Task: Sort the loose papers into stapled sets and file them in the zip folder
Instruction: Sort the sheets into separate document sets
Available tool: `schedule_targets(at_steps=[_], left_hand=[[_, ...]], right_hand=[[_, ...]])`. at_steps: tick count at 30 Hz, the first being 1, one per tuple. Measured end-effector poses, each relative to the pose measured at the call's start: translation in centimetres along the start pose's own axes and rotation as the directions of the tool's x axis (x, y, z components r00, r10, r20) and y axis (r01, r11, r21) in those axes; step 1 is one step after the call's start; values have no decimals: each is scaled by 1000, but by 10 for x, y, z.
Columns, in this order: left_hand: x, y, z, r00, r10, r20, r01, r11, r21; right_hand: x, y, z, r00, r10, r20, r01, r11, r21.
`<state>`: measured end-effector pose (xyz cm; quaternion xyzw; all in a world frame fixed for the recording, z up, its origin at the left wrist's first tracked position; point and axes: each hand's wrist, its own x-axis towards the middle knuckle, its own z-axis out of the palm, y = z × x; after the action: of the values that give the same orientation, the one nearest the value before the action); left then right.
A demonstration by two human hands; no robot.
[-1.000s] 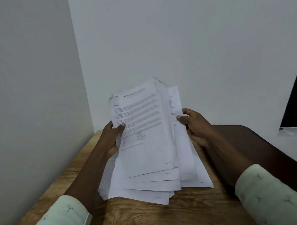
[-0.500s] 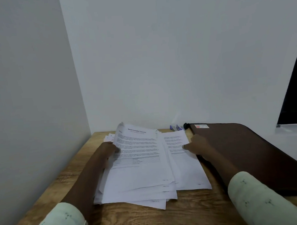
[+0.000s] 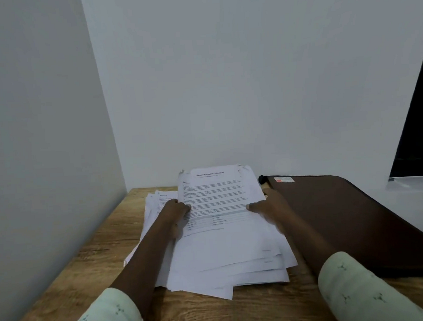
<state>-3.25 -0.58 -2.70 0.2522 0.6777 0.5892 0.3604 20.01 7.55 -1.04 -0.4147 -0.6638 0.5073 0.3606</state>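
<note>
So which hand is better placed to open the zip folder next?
Probably the right. The right hand grips the paper stack on the edge beside the zip folder; the left hand grips the opposite edge, with the whole stack in between.

Wooden table (image 3: 89,262), white wall (image 3: 251,85) — dark panel (image 3: 418,139)

Tabletop (image 3: 94,269): wood-look surface, warm brown grain with darker streaks, low sheen, looks smooth.

Loose papers (image 3: 224,256): thin white paper, matt, printed in dark text; edges fanned and uneven, top corners slightly curled and dog-eared.

Zip folder (image 3: 353,217): dark brown, matt, faintly textured like leatherette or cloth, cannot tell which; dark piped edge; small glossy-looking label at the far corner.

Sleeves (image 3: 356,290): pale soft cloth, small printed motif.

Walls (image 3: 226,74): flat matt paint.
</note>
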Motion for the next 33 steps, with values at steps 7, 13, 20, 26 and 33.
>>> schedule_targets(at_steps=[7,13,20,26,33], left_hand=[[-18,20,35,960,165,226,-144,984,-105],[-23,26,48,949,203,243,-148,962,-228],[-28,21,42,955,286,77,-289,957,20],[-31,30,16,964,239,117,-218,962,-163],[-25,41,-10,895,287,341,-165,924,-345]], right_hand=[[-1,-31,-28,990,-94,-109,93,996,-14],[0,-43,-52,974,-143,-174,129,988,-88],[1,-12,-43,996,9,-94,-33,965,-262],[-3,-6,-32,991,25,129,-9,992,-129],[5,-28,-16,986,-138,98,105,953,286]])
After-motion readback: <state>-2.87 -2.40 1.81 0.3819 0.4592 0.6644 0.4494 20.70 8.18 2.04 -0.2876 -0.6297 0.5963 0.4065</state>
